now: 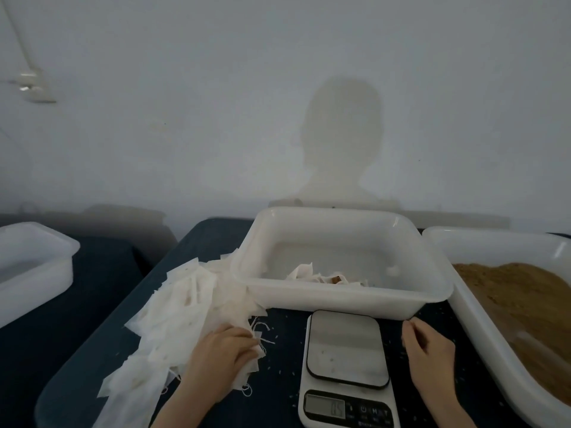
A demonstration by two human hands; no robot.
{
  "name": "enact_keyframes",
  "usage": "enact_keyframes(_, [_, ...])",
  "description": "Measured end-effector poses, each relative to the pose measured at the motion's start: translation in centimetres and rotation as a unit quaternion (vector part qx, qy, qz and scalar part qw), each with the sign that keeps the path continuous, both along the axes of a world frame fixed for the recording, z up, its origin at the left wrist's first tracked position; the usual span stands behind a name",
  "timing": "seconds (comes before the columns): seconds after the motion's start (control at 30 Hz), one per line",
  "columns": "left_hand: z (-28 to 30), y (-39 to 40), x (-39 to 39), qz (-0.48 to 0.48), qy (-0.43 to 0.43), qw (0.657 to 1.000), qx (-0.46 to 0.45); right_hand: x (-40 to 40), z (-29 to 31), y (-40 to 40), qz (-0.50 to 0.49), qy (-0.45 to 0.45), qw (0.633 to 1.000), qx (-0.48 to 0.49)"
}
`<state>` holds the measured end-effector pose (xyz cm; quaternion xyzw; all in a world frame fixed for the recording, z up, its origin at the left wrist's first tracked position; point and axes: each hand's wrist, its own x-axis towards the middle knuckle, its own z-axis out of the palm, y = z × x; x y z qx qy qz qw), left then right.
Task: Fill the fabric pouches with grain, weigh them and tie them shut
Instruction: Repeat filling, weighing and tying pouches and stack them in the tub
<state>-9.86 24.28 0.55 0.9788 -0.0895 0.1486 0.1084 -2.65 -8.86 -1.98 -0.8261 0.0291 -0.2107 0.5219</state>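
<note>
Left of the scale (347,362), my left hand (221,361) grips an empty pouch (250,364) on the pile; my right hand (428,347) hovers loosely curled, holding nothing.

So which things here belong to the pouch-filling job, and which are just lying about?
Job:
- empty pouches
- scale
- grain tray
- middle tub holding pouches
- left hand
- right hand

Lying about:
- far-left tub
- wall fitting

Small packing workshop: digital scale (347,362), white tubs (340,291), loose grain (531,291), bare wall (185,88).
</note>
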Motion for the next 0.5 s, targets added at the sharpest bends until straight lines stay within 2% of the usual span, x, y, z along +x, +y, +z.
enact_keyframes(0.17, [1.6, -1.2, -0.2, 0.012, -0.080, 0.994, -0.078, 0.1, 0.3, 0.1, -0.001, 0.014, 1.000, 0.023])
enact_keyframes(0.3, [2.0, -2.9, 0.7, 0.020, -0.157, 0.974, -0.164, -0.2, 0.8, 0.4, 0.011, 0.012, 0.999, 0.028])
enact_keyframes(0.37, [2.6, -4.4, 1.4, -0.011, -0.192, 0.967, -0.167, -0.4, 1.3, 0.8, 0.027, 0.008, 1.000, 0.008])
enact_keyframes(0.43, [3.3, -6.2, 2.1, -0.045, -0.212, 0.967, -0.134, -0.7, 2.0, 1.4, 0.022, -0.004, 0.999, -0.029])
enact_keyframes(0.5, [3.5, -8.1, 3.2, -0.092, -0.240, 0.962, -0.093, -1.0, 3.3, 2.2, 0.038, -0.023, 0.999, -0.026])
